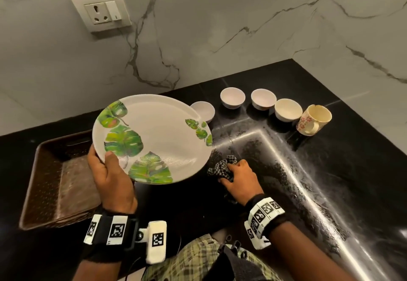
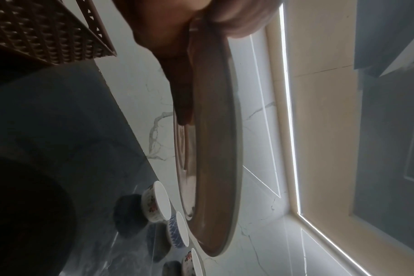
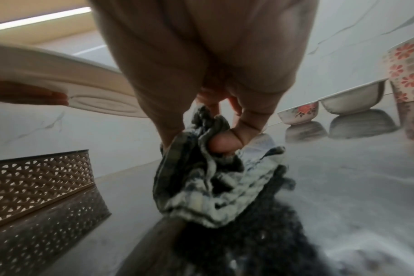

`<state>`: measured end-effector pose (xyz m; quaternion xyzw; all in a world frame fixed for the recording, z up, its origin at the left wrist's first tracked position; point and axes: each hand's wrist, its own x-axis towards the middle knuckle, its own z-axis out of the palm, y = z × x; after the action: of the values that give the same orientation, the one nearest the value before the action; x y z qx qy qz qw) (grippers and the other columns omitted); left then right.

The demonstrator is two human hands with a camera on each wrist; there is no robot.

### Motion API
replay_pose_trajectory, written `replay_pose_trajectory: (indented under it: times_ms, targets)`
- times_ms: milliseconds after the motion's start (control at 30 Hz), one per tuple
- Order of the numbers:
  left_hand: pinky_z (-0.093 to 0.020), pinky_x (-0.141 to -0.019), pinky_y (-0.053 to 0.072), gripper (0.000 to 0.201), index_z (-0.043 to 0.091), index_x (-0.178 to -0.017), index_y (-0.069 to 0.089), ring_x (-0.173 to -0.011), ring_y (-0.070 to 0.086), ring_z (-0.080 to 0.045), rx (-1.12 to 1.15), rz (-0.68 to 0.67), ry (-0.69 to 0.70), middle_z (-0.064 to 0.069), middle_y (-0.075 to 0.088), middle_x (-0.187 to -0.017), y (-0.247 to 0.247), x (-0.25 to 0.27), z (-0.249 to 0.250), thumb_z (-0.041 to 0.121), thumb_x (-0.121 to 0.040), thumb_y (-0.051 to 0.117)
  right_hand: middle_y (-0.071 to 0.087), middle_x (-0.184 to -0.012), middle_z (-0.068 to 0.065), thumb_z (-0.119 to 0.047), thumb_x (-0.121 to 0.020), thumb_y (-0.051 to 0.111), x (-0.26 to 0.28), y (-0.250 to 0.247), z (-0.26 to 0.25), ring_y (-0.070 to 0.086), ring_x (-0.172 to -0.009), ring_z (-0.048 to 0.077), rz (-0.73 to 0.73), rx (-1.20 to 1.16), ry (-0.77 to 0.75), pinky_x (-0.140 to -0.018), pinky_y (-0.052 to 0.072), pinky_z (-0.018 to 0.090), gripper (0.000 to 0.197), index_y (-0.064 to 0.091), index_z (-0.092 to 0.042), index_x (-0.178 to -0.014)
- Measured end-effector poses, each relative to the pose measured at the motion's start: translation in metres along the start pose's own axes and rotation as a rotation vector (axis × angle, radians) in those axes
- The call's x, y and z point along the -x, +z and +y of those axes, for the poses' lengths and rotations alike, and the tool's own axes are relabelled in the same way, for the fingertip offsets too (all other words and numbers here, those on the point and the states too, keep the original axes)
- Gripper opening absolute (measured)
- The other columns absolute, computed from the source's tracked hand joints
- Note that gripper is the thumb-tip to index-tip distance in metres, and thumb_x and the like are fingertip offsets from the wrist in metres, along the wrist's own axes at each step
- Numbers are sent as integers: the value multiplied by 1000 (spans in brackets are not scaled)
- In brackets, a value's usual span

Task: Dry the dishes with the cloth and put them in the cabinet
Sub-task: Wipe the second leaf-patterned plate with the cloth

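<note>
My left hand (image 1: pixel 110 170) grips the near-left rim of a white plate with green leaf prints (image 1: pixel 158 135), thumb on top, and holds it tilted above the black counter. From the left wrist the plate (image 2: pixel 213 149) shows edge-on with fingers (image 2: pixel 181 93) under it. To the right of the plate, my right hand (image 1: pixel 237 175) grips a crumpled black-and-white checked cloth (image 1: pixel 222 167) just above the counter. The right wrist view has the cloth (image 3: pixel 208 177) bunched between thumb and fingers, and the plate's underside (image 3: pixel 59 80) at the upper left.
A brown perforated tray (image 1: pixel 55 181) sits on the counter at left. Several small bowls (image 1: pixel 232 97) and a flowered mug (image 1: pixel 313 120) stand in a row at the back. The black counter (image 1: pixel 330 181) is glossy with bright reflections. A marble wall with a socket (image 1: pixel 101 9) rises behind.
</note>
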<state>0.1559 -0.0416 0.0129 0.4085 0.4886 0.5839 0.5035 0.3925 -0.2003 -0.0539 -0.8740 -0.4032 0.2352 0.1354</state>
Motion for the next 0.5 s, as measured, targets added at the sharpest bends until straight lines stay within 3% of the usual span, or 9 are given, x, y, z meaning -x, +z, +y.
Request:
replay_pose_trajectory:
  times_ms: [233, 500]
  targets:
    - [-22, -79, 60, 43, 20, -149, 44, -105, 69, -10, 7, -23, 37, -10, 63, -134, -6, -3, -2, 16, -106, 44, 43, -127, 7, -52, -88, 69, -1, 1, -9, 57, -116, 30, -36, 10, 9, -103, 47, 37, 58, 57, -20, -135]
    - [-31, -85, 61, 45, 24, -147, 45, -117, 67, -24, 2, -64, 9, -9, 63, -135, 4, 0, -5, 23, -103, 48, 44, -127, 2, -70, -83, 64, 5, -10, -1, 52, -120, 24, 33, 2, 22, -100, 50, 40, 73, 52, -32, -143]
